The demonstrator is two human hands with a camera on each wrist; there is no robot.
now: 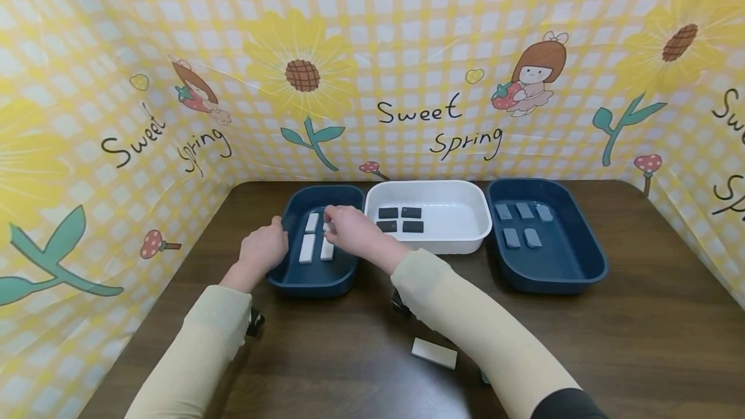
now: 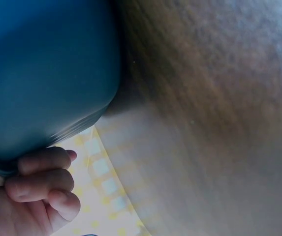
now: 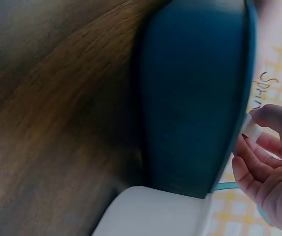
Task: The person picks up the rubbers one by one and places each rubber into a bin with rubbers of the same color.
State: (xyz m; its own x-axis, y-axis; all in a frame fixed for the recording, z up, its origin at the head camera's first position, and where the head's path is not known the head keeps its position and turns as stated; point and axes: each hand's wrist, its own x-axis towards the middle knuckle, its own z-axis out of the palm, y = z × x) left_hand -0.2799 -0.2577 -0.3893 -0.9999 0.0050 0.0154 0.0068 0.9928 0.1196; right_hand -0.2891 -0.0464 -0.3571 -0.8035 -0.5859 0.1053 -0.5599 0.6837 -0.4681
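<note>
Yellow checked cloth (image 1: pixel 401 37) backs your wooden table (image 1: pixel 326 354). At 11 o'clock, your right hand (image 1: pixel 353 230) pinches 1 white block (image 3: pixel 252 128) over the blue tray (image 1: pixel 317 289), seemingly placing it by 3 others (image 1: pixel 306 248); next, align and release. Your left hand (image 1: pixel 264 247) curls round its 9 o'clock rim, thumb hard to see.

the left arm (image 1: pixel 200 341) reaches forward over the worktop (image 1: pixel 349 361), the left hand (image 1: pixel 264 246) near its left edge with fingers (image 2: pixel 42 184) curled. the right arm (image 1: pixel 489 319) slants from the near edge toward the far left corner, the right hand (image 1: pixel 356 230) pinching.
</note>
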